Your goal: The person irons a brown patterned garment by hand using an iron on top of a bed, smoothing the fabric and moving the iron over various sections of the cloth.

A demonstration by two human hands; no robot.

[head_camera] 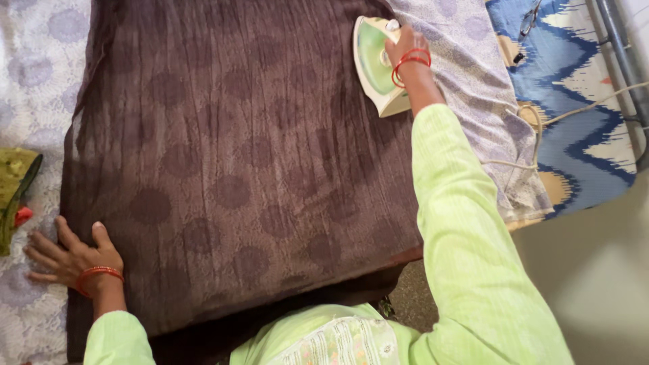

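Where the pale green sleeves enter at six o'clock, lying closest to the camera: a patch of flowered pale cloth [345,341] at the chest. Up at eight o'clock, left hand [71,257] pressed flat, fingers spread wide, nothing gripped, palm down across the near left edge of the brown cloth [230,169] and onto the white lace cover [34,81] beside it. Red bangle [98,272] at that wrist. Just left of the hand, at nine o'clock, an olive green fabric piece [13,179] with a bit of red at its lower tip, resting on the lace cover.

Filling the centre, the brown cloth spread flat, crinkled, patterned with darker round spots, reaching from seven o'clock to twelve o'clock.

Farther out at one o'clock, right hand [403,49] closed around the handle of the iron [372,64], a firm grip with fingers wrapped over the top. Iron pale green and cream, sitting on the far right part of the brown cloth, close to its edge. Red bangles [410,62] at this wrist too.

Beyond, at two o'clock, a lilac printed sheet [473,81], then a blue zigzag mat [581,101] with a pale cord [588,107] trailing over it.
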